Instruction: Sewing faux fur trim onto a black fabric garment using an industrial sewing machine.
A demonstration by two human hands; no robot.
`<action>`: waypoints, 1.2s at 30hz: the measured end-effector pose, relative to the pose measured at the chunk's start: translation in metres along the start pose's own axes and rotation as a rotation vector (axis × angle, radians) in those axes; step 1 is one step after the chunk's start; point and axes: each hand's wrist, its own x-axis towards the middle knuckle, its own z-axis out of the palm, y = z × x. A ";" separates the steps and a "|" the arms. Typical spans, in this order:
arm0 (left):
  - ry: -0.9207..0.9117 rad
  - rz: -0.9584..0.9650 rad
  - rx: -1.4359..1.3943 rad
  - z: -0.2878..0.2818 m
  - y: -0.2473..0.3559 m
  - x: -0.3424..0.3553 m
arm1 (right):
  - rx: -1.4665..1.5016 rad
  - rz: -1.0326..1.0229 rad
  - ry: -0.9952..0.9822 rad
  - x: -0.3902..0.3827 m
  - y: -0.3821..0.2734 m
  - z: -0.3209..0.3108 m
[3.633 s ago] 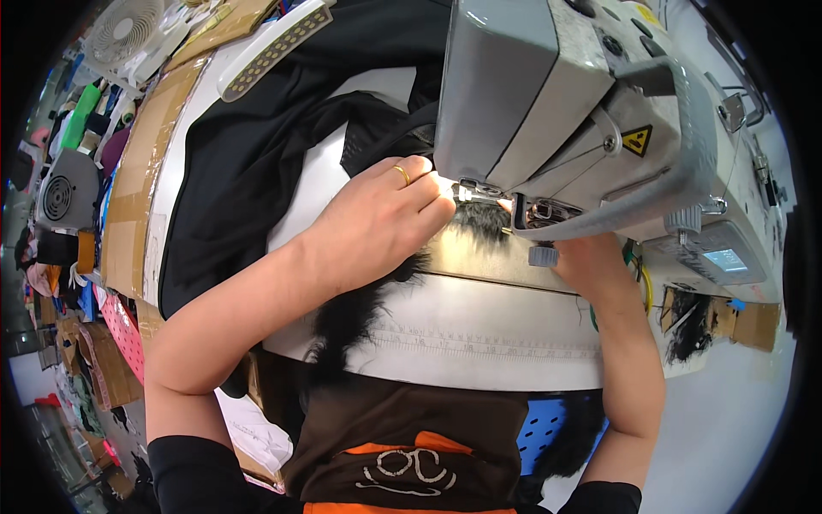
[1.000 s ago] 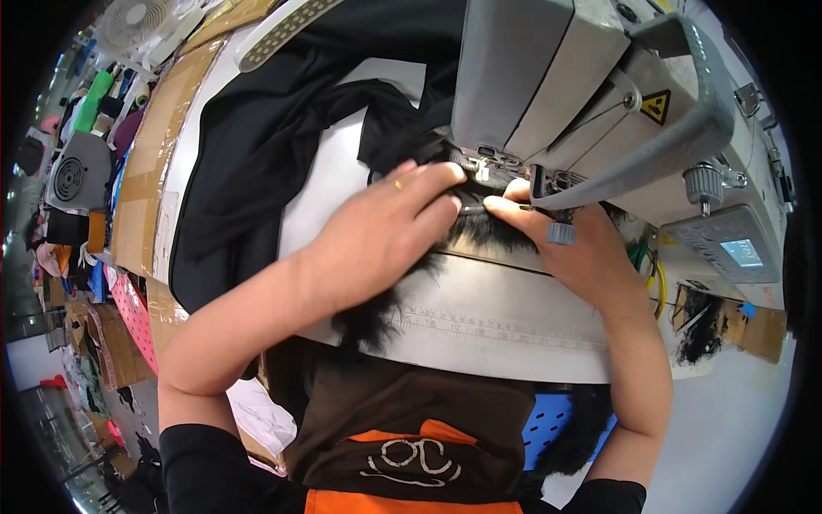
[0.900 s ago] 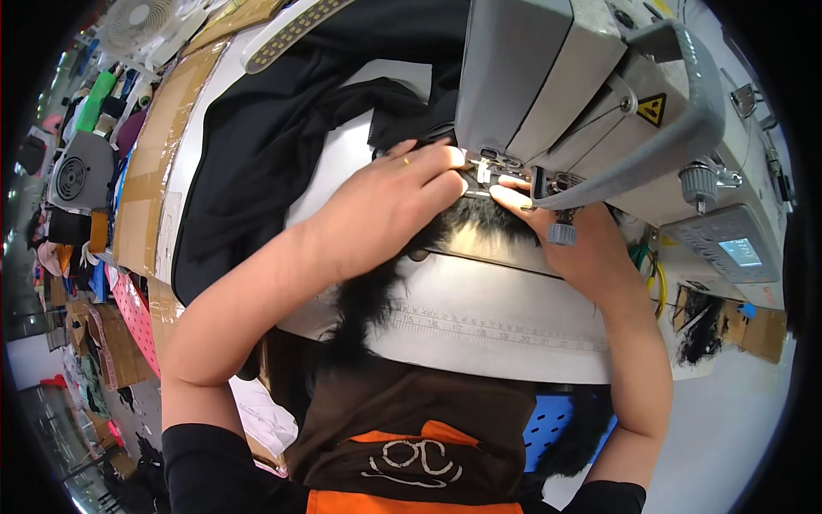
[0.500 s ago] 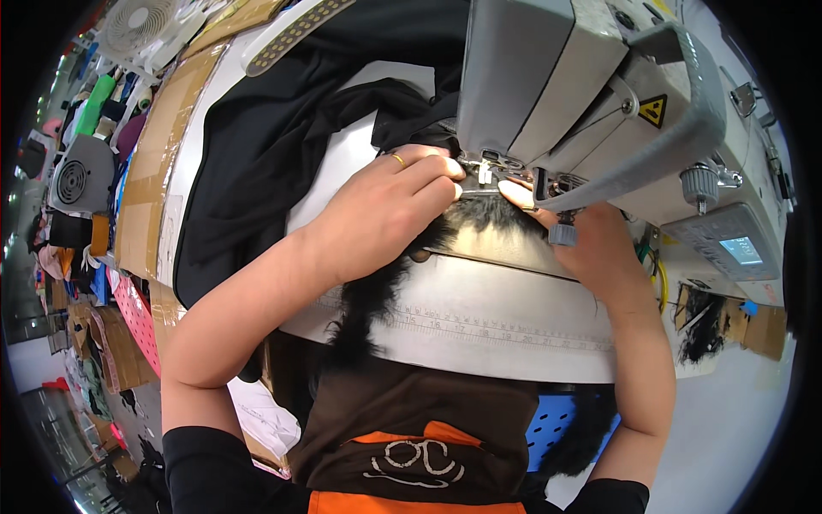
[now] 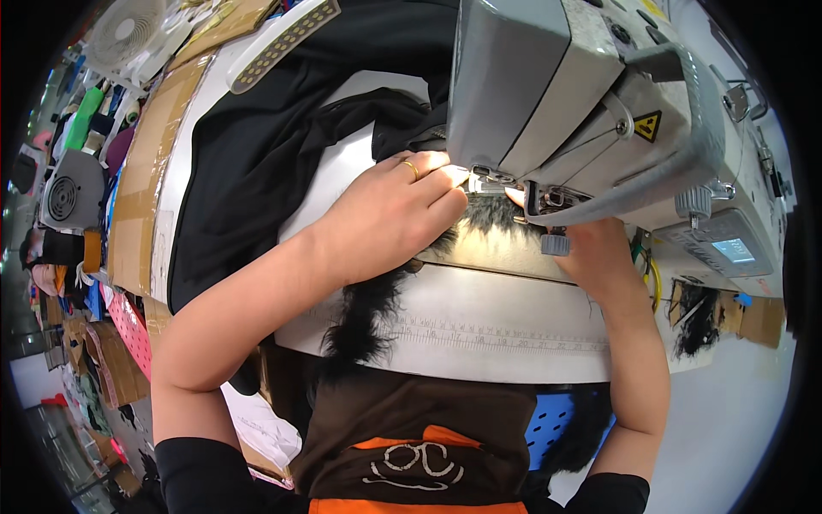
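Observation:
A grey and white sewing machine (image 5: 531,86) stands over a pale work surface. Black fur trim (image 5: 364,321) runs from its needle area, under my left hand and down past the table's front edge. My left hand (image 5: 398,214), a ring on one finger, is closed on the fur trim just left of the presser foot (image 5: 492,182). Fur fringe (image 5: 490,212) shows under the lamp's light. My right hand (image 5: 597,253) reaches in from the right behind the machine's guard; one fingertip shows beside the presser foot, the other fingers are mostly hidden. Black cloth (image 5: 248,146) lies spread left of the machine.
A printed ruler scale (image 5: 479,336) runs along the table's front. Taped cardboard (image 5: 141,206) edges the left side. Brown cloth with an orange trim (image 5: 419,428) covers my lap. A blue perforated bin (image 5: 548,424) sits below, and a small lit screen (image 5: 734,249) is at right.
My left hand has moved slightly right, closer to the presser foot. Less of my right hand's fingers shows now behind the guard. The whole view has shifted a little.

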 end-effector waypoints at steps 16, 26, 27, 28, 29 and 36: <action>0.028 0.020 0.001 0.001 -0.005 0.006 | -0.117 0.176 -0.189 -0.014 -0.002 0.001; 0.040 0.110 0.018 0.003 -0.013 0.005 | -0.092 0.201 -0.163 -0.011 -0.001 0.001; 0.039 0.110 0.017 0.003 -0.013 0.005 | -0.103 0.250 -0.217 -0.007 -0.006 -0.003; 0.047 0.113 0.031 0.003 -0.014 0.005 | -0.102 0.251 -0.217 -0.004 -0.010 -0.005; 0.055 0.117 0.045 0.004 -0.015 0.004 | -0.108 0.245 -0.185 -0.001 -0.014 -0.006; 0.035 0.104 0.025 0.009 -0.019 0.004 | -0.124 0.286 -0.177 -0.002 -0.012 -0.007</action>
